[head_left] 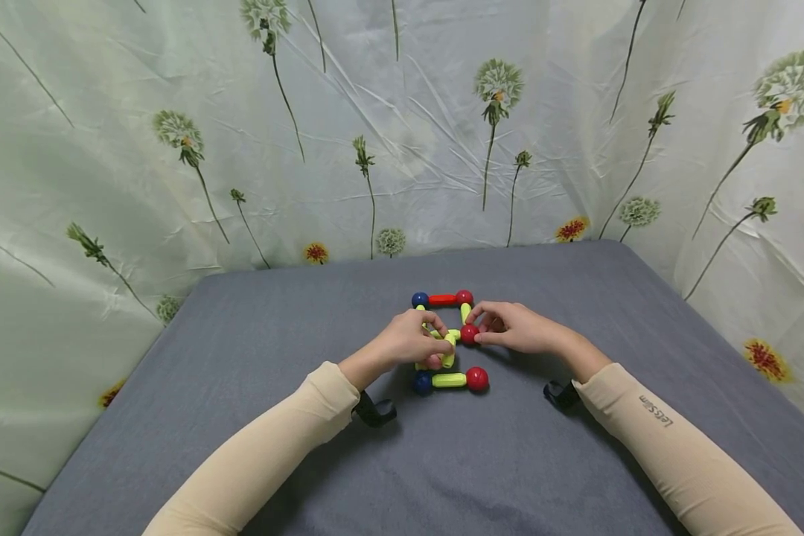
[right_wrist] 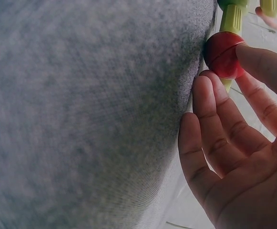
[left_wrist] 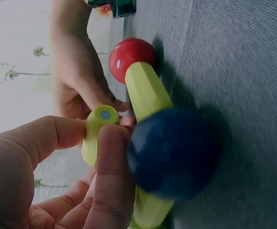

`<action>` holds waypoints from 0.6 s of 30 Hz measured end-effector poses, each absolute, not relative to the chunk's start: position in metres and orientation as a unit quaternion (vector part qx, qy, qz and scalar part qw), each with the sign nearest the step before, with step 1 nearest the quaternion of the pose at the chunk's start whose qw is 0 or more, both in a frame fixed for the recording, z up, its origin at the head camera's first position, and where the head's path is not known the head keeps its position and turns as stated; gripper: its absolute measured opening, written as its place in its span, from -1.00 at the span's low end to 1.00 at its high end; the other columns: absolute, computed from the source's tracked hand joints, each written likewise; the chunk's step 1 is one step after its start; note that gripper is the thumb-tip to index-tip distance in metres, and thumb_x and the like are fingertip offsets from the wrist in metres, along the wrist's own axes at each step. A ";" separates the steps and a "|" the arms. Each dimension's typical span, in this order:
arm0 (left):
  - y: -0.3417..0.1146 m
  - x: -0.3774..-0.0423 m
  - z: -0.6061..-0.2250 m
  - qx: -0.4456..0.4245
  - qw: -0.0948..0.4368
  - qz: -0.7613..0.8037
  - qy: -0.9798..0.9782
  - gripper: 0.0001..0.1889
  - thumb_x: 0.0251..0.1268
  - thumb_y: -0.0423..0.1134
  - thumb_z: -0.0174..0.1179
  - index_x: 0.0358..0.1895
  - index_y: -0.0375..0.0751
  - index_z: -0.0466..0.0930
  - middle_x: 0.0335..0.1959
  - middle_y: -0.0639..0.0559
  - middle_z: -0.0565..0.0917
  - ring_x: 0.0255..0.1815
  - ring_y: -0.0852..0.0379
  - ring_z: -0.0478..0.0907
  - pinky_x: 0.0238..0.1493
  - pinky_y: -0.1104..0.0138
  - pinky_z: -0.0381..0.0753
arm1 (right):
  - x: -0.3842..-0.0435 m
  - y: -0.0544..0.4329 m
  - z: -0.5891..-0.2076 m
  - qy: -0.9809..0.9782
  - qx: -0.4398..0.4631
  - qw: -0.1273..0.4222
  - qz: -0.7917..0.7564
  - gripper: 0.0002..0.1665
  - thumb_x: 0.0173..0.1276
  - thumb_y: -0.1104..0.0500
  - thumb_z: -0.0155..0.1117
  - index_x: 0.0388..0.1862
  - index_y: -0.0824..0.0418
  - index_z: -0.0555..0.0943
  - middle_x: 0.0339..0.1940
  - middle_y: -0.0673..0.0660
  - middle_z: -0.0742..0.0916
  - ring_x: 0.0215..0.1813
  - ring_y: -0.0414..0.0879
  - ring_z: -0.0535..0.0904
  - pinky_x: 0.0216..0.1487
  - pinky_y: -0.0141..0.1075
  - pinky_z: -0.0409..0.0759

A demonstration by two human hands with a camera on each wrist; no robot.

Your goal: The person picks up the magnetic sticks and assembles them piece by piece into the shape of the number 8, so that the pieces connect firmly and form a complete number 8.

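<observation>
My left hand pinches a yellow-green magnetic rod between thumb and fingers, above the tabletop; in the left wrist view a round metal-grey tip shows on the rod. With thumb and index finger, my right hand holds the middle red ball of a flat ball-and-rod frame; its other fingers are spread in the right wrist view. Nearest me, a yellow-green rod joins a dark blue ball to a red ball. My left hand partly hides the frame's left side.
At the frame's far side, a red rod links a blue ball and a red ball. Grey cloth covers the table. Behind it hangs a flowered curtain. Black straps hang at both wrists.
</observation>
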State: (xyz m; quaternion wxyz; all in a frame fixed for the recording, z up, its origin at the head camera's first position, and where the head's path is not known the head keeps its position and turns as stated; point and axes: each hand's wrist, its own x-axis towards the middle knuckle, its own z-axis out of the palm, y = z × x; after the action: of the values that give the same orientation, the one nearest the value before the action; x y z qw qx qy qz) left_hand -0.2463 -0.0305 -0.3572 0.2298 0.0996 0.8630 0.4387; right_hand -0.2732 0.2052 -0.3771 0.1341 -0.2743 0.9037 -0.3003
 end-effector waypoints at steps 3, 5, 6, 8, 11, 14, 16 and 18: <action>-0.023 -0.246 -0.358 0.100 0.235 0.441 0.860 -0.79 0.03 -0.12 0.35 -0.28 -0.03 0.56 -0.53 -0.01 0.72 -0.56 0.17 0.69 -0.36 0.34 0.65 | -0.273 0.206 -0.377 0.902 -0.277 0.134 -0.302 -0.65 0.31 0.06 0.24 0.06 -0.05 0.46 -0.23 -0.03 0.68 -0.19 -0.18 0.58 -0.08 -0.28 0.53; -0.019 -0.246 -0.359 0.100 0.234 0.444 0.859 -0.79 0.04 -0.11 0.35 -0.28 -0.03 0.55 -0.51 0.00 0.72 -0.56 0.18 0.69 -0.37 0.34 0.66 | -0.273 0.206 -0.378 0.902 -0.277 0.133 -0.303 -0.65 0.31 0.06 0.24 0.06 -0.06 0.46 -0.23 -0.03 0.68 -0.19 -0.18 0.59 -0.08 -0.28 0.54; -0.017 -0.246 -0.360 0.100 0.233 0.445 0.859 -0.79 0.04 -0.11 0.35 -0.29 -0.03 0.55 -0.51 0.00 0.72 -0.57 0.19 0.69 -0.37 0.34 0.66 | -0.273 0.206 -0.378 0.902 -0.277 0.134 -0.303 -0.65 0.31 0.06 0.24 0.06 -0.06 0.46 -0.23 -0.03 0.69 -0.19 -0.19 0.59 -0.08 -0.28 0.54; -0.013 -0.246 -0.361 0.098 0.230 0.449 0.858 -0.78 0.04 -0.11 0.35 -0.29 -0.04 0.55 -0.51 0.01 0.73 -0.57 0.18 0.69 -0.37 0.34 0.66 | -0.273 0.206 -0.378 0.902 -0.278 0.133 -0.304 -0.65 0.30 0.05 0.25 0.06 -0.07 0.46 -0.23 -0.03 0.69 -0.19 -0.19 0.59 -0.08 -0.28 0.54; -0.009 -0.246 -0.364 0.095 0.223 0.455 0.857 -0.78 0.05 -0.11 0.35 -0.29 -0.04 0.54 -0.51 0.00 0.72 -0.57 0.17 0.69 -0.38 0.34 0.66 | -0.273 0.207 -0.378 0.901 -0.279 0.132 -0.306 -0.64 0.29 0.04 0.26 0.05 -0.07 0.46 -0.23 -0.03 0.69 -0.18 -0.19 0.60 -0.08 -0.27 0.55; -0.006 -0.246 -0.366 0.090 0.218 0.462 0.855 -0.77 0.05 -0.11 0.36 -0.29 -0.04 0.53 -0.52 -0.01 0.71 -0.58 0.17 0.69 -0.39 0.34 0.66 | -0.273 0.207 -0.378 0.900 -0.281 0.131 -0.305 -0.64 0.29 0.03 0.26 0.05 -0.07 0.46 -0.23 -0.03 0.69 -0.19 -0.19 0.60 -0.08 -0.27 0.54; -0.004 -0.246 -0.367 0.090 0.217 0.465 0.854 -0.77 0.05 -0.12 0.36 -0.29 -0.04 0.52 -0.52 0.00 0.71 -0.59 0.18 0.68 -0.39 0.34 0.65 | -0.273 0.207 -0.378 0.900 -0.283 0.131 -0.306 -0.65 0.30 0.03 0.25 0.05 -0.07 0.46 -0.23 -0.02 0.69 -0.19 -0.18 0.60 -0.08 -0.28 0.54; -0.003 -0.245 -0.368 0.091 0.216 0.469 0.851 -0.77 0.05 -0.13 0.36 -0.28 -0.05 0.52 -0.52 0.00 0.71 -0.60 0.19 0.67 -0.40 0.35 0.65 | -0.273 0.207 -0.378 0.899 -0.284 0.132 -0.307 -0.65 0.30 0.05 0.25 0.05 -0.06 0.46 -0.23 -0.02 0.69 -0.20 -0.18 0.60 -0.09 -0.28 0.54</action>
State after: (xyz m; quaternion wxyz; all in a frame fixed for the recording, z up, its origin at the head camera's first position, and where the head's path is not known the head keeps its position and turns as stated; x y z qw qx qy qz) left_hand -0.2453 -0.0027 -0.3681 0.2157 0.0906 0.8514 0.4694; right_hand -0.2726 0.2069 -0.3780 0.1316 -0.2835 0.8989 -0.3071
